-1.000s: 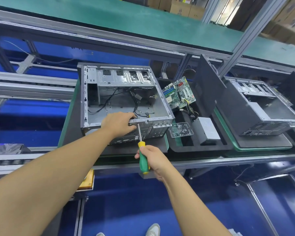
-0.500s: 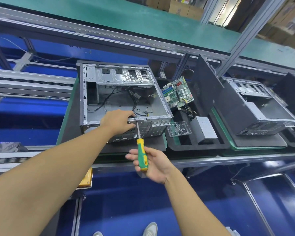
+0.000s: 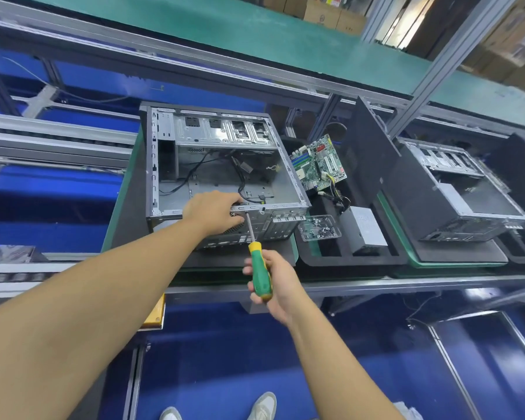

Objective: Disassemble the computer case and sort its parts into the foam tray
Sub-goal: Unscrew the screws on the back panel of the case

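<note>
The bare sheet-metal computer case (image 3: 219,165), a boxy open shell with loose black cables inside, lies centre frame, just left of the black foam tray (image 3: 346,262). The left hand (image 3: 214,212) seems to curl over its near rim. The right hand (image 3: 273,283) clasps a green-and-yellow screwdriver (image 3: 259,274), its tip at that rim.

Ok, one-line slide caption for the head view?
Left hand grips the open computer case while the right hand works a screwdriver at its rear edge; motherboard already in the foam tray.
</note>
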The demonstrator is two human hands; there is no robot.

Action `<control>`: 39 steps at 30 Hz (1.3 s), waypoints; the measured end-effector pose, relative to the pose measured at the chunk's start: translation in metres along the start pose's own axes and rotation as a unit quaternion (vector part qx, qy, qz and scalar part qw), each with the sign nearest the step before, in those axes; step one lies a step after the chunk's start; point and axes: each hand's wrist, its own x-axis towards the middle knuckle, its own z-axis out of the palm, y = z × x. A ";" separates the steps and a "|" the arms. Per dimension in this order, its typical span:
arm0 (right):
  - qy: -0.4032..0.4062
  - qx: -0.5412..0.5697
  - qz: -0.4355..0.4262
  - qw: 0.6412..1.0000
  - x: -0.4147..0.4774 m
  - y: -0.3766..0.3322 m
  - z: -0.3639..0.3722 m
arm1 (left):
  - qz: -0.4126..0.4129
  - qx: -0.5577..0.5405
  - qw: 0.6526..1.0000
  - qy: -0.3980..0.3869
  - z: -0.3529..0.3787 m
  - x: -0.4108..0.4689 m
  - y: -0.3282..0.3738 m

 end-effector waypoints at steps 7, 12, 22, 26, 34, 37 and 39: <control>-0.025 0.115 -0.013 0.993 -0.002 0.017 -0.001 | 0.004 0.002 1.000 0.006 0.000 0.000 -0.001; 0.168 -0.295 -0.214 0.916 0.002 0.030 0.006 | 0.011 0.013 1.000 0.010 0.002 0.001 -0.001; 0.001 0.062 0.030 0.998 -0.004 0.011 -0.003 | 0.013 0.014 1.000 0.012 0.002 0.002 -0.002; 0.055 -0.008 -0.030 0.998 -0.003 0.014 -0.003 | 0.016 0.015 1.000 0.014 0.003 0.002 -0.002; -0.072 0.099 0.113 0.986 -0.005 -0.003 -0.011 | 0.027 0.015 0.999 0.022 0.006 0.003 -0.004; -0.033 0.058 0.057 0.996 -0.005 0.001 -0.009 | 0.025 0.020 0.999 0.025 0.007 0.004 -0.004; 0.033 -0.033 -0.003 0.999 -0.003 0.003 -0.006 | 0.024 0.018 0.999 0.026 0.007 0.004 -0.004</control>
